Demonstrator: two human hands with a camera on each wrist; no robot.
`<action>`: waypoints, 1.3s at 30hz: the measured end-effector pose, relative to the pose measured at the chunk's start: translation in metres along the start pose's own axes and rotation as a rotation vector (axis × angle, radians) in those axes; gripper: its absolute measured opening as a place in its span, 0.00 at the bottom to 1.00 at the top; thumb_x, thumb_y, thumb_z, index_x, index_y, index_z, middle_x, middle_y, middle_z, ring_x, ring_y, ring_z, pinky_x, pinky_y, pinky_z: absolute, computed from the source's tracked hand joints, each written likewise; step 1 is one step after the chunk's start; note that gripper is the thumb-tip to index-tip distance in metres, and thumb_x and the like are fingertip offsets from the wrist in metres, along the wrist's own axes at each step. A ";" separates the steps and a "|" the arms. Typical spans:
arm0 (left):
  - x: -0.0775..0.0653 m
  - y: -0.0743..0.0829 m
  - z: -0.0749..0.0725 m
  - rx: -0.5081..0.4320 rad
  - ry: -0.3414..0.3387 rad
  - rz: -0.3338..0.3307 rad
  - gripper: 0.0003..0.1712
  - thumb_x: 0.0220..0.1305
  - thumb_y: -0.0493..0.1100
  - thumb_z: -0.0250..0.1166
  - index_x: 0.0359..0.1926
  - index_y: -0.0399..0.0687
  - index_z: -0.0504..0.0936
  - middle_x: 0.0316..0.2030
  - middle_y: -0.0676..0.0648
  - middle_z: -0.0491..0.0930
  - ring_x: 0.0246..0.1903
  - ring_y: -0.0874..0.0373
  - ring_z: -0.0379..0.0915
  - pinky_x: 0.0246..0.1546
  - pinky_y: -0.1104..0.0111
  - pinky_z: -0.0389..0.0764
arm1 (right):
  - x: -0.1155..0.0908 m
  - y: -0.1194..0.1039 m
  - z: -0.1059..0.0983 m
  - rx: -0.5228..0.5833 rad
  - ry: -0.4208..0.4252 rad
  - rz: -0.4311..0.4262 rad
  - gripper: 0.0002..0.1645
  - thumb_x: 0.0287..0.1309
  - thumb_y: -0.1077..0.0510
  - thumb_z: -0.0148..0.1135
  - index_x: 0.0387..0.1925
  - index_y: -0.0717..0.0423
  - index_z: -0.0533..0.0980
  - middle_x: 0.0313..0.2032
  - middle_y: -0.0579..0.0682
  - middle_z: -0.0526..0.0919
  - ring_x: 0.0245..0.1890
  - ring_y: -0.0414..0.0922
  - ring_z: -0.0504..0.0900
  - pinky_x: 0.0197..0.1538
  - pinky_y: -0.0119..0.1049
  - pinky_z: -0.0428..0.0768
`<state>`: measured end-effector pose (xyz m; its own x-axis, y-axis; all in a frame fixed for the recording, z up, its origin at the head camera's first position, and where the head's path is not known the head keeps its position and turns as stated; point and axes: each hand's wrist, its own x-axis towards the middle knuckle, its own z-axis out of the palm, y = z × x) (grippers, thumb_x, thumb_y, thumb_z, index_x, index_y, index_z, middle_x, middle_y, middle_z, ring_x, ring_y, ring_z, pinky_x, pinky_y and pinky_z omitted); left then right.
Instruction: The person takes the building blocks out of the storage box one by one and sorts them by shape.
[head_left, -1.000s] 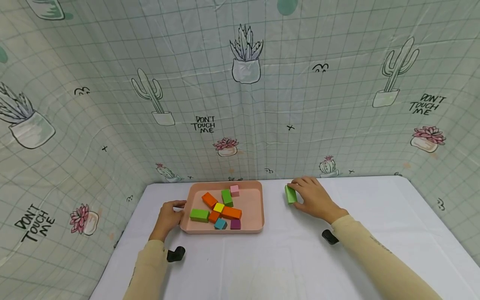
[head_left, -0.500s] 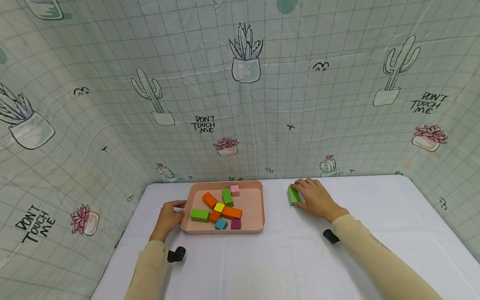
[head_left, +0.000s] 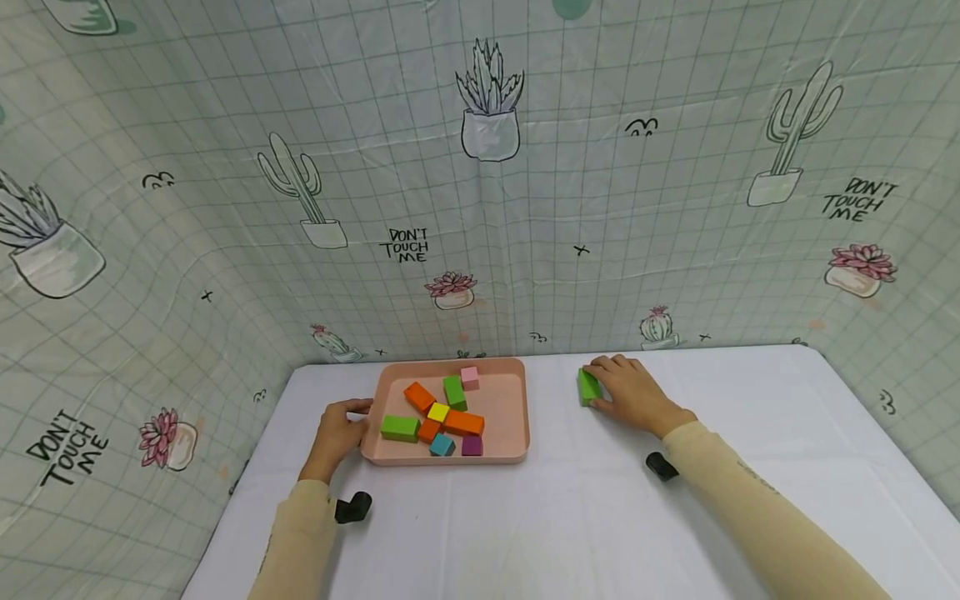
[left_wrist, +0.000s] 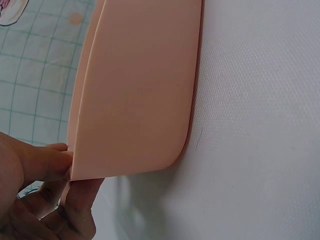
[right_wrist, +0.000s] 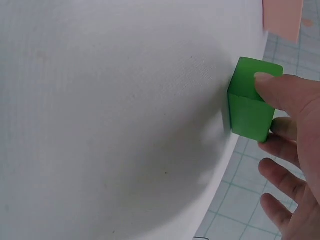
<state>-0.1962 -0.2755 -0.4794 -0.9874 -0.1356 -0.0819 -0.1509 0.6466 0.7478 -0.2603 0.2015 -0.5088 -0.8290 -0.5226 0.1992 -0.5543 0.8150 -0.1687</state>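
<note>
In the head view my left hand (head_left: 335, 437) pinches the left wall of a pink tray (head_left: 508, 408); the left wrist view shows the thumb at the rim and fingers beneath it. To the right of the tray, my right hand (head_left: 632, 395) holds a green rectangular block (head_left: 588, 387) between thumb and fingers. In the right wrist view this green block (right_wrist: 250, 117) is low at the white surface, thumb on its near end. Whether it touches the table is hard to tell.
Several blocks lie in the tray: green (head_left: 401, 428), orange (head_left: 463, 422), yellow (head_left: 438, 412), blue (head_left: 442, 445), purple (head_left: 472, 446) and pink (head_left: 469, 378). A printed cloth (head_left: 525, 208) hangs behind the white table (head_left: 555, 517).
My right hand and the green block have shifted slightly right, mostly in the first half second. The left hand and the tray have stayed put.
</note>
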 end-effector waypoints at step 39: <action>0.001 0.000 0.001 0.004 -0.009 -0.026 0.24 0.67 0.27 0.56 0.63 0.25 0.79 0.57 0.27 0.80 0.31 0.54 0.72 0.30 0.70 0.76 | 0.000 -0.042 -0.003 0.101 0.104 -0.174 0.39 0.58 0.59 0.79 0.69 0.64 0.75 0.69 0.61 0.75 0.66 0.62 0.74 0.68 0.62 0.70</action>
<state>-0.1974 -0.2755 -0.4803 -0.9834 -0.1462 -0.1074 -0.1772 0.6459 0.7426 -0.2366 0.1686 -0.4990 -0.7107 -0.6205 0.3314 -0.6975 0.6828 -0.2174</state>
